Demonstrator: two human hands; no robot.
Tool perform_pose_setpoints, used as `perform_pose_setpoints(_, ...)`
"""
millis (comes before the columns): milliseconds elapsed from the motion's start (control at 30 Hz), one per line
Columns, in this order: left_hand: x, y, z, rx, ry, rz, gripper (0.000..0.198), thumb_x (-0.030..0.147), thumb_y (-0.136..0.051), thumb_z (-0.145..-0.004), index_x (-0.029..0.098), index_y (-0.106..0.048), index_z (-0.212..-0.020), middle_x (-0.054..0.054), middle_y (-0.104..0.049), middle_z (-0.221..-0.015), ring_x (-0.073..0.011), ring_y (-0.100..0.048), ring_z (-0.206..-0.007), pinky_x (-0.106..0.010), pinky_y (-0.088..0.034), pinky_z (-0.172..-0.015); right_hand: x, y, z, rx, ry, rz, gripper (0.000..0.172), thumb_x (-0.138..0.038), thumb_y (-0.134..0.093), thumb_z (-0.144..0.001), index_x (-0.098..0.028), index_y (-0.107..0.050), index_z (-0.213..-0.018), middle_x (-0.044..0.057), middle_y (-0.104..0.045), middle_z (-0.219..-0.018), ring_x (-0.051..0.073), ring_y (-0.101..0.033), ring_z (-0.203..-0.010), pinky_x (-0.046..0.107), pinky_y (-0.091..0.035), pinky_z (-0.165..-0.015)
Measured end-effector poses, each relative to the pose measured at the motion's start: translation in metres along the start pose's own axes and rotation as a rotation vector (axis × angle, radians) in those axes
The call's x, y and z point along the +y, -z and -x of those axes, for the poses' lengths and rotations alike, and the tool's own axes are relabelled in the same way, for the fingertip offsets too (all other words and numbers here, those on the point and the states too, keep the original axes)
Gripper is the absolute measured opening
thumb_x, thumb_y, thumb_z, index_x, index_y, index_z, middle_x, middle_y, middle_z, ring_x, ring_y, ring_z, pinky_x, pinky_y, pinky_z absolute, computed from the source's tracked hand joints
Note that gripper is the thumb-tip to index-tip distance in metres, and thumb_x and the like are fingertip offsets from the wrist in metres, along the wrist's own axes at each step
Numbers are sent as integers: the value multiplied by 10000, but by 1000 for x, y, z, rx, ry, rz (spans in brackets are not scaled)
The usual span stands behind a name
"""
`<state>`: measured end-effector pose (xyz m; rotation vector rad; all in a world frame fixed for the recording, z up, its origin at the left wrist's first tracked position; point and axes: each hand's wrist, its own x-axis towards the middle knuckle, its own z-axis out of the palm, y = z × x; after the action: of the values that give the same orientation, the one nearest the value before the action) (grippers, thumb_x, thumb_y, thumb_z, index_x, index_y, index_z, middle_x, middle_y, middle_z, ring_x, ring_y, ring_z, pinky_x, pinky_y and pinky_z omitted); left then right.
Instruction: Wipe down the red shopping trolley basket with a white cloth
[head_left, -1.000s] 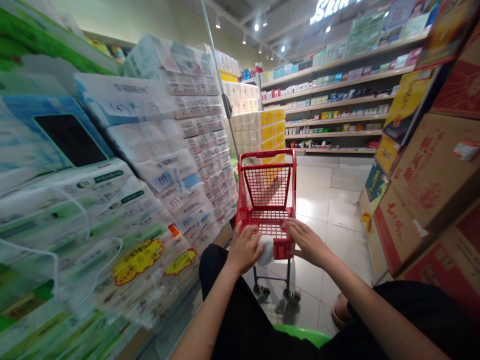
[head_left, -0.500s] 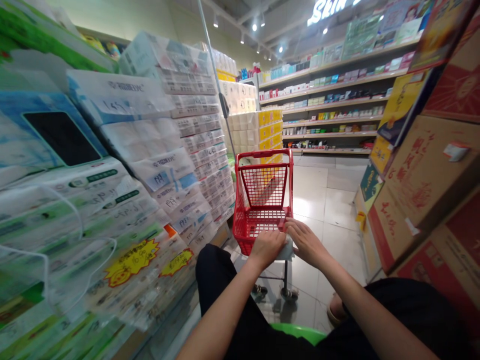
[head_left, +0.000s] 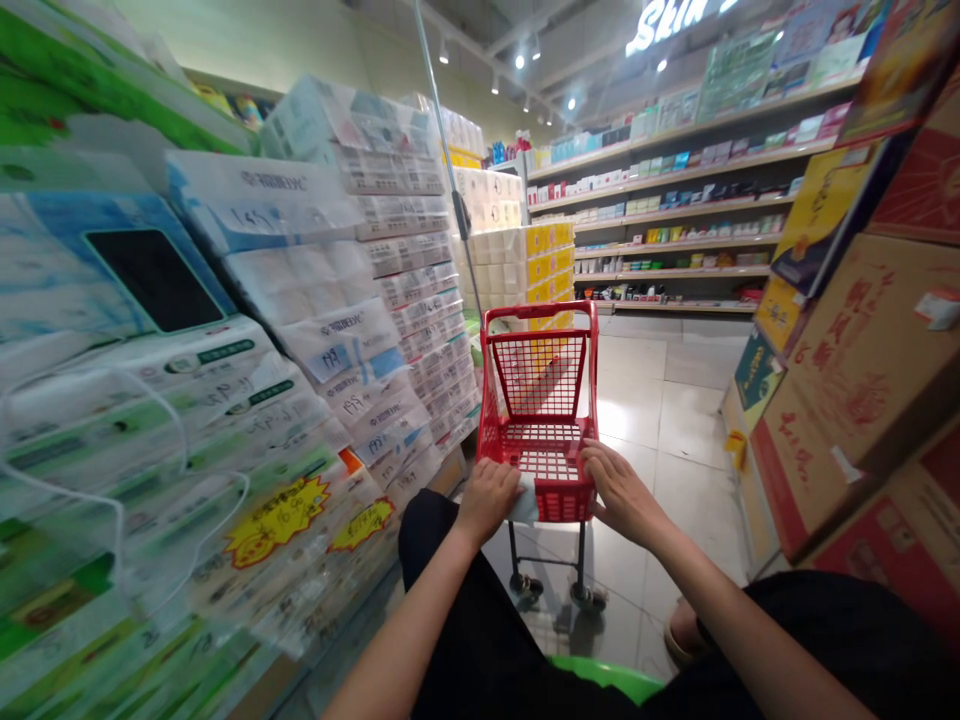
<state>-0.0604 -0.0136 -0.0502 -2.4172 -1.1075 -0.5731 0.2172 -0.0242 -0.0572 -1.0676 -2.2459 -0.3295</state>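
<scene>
Left hand point(head_left: 489, 498) gripping white cloth point(head_left: 523, 498), right hand point(head_left: 619, 492) holding rim of small red mesh cart point(head_left: 536, 375)

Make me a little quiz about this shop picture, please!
1. What colour is the cart? A blue, B red, C green.
2. True or false: the left hand holds a white cloth against the cart.
3. Fill in: the tissue packs are stacked on the cart's ___ side.
Key: 1 B; 2 true; 3 left.
</scene>
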Motion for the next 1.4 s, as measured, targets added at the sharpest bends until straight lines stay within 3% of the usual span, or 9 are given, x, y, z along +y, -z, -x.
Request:
perform_pose_setpoints(167,62,-11,-34,-2,-6,50,271,380,-360,-993,193,-551,-947,-44,-607,-887,-202,-542,-821,-370,-390,-793,-7,-5,-2,-19,-15,-43,518,-94,-496,-713,-166,-433,-1222,139,-499,-1269,286,-302,-1369,495,-342,-1099)
perform_pose_setpoints(267,82,-16,-50,14,-10,53,300,384,-336,-997,180,-552,-954,-55,-605,-872,-198,-552,-784,-346,-378,-700,-6,-5,-2,-24,-17,-34,543,-82,-478,-716,-156,-419,-1251,140,-500,-1283,266,-307,-1369,479,-323,-1112)
perform_pose_setpoints(367,74,-15,-50,-13,-79,64,323,416,-324,-1002,186,-544,-946,-41,-600,-848,-185,-555,-761,-322,-357,-661,0,-1,1,-39,-16,-12,484,-81,-488,-717,-177,-465,-1191,121,-514,-1294,252,-326,-1366,467,-301,-1119)
perform_pose_setpoints(600,7,-2,-15,-50,-123,33,333,440,-341,-996,191,-551,-925,-34,-588,-839,-176,-523,-770,-313,-357,-730,16,5,9,-53,-45,42,442,-98,-497,-724,-208,-486,-1152,86,-512,-1339,228,-330,-1372,478,-245,-1127)
perform_pose_setpoints(700,-7,-2,-7,-43,-92,12,300,412,-362,-994,195,-556,-920,-36,-589,-856,-181,-508,-784,-324,-361,-775,15,12,6,-73,-43,49,419,-133,-504,-735,-212,-485,-1146,88,-517,-1328,238,-332,-1369,503,-211,-1136)
perform_pose_setpoints(933,14,-9,-19,-15,-36,7,271,404,-394,-985,200,-558,-915,-37,-588,-858,-182,-512,-775,-332,-350,-738,-30,15,-14,-106,-67,113,290,-240,-579,-731,-185,-530,-1012,108,-610,-1028,295,-506,-1139,503,-195,-1142)
perform_pose_setpoints(1067,38,-11,-31,15,7,15,275,413,-395,-983,200,-550,-903,-40,-587,-844,-191,-523,-780,-337,-346,-718,-50,2,-14,-36,-146,124,348,-197,-561,-743,-187,-509,-1087,127,-595,-1082,289,-510,-1045,491,-265,-1083)
perform_pose_setpoints(1233,59,-8,-37,15,-10,27,298,406,-357,-994,191,-531,-883,-46,-582,-829,-198,-538,-780,-338,-358,-711,-33,7,2,-42,-119,127,342,-134,-529,-749,-209,-516,-1083,90,-588,-1016,268,-496,-982,443,-319,-1001)
perform_pose_setpoints(1400,45,0,-32,-41,-268,66,357,440,-301,-1004,176,-541,-1017,-53,-592,-877,-175,-550,-800,-319,-391,-742,-15,22,16,-100,-103,47,283,-161,-533,-733,-208,-541,-1012,64,-594,-979,235,-501,-927,386,-357,-904)
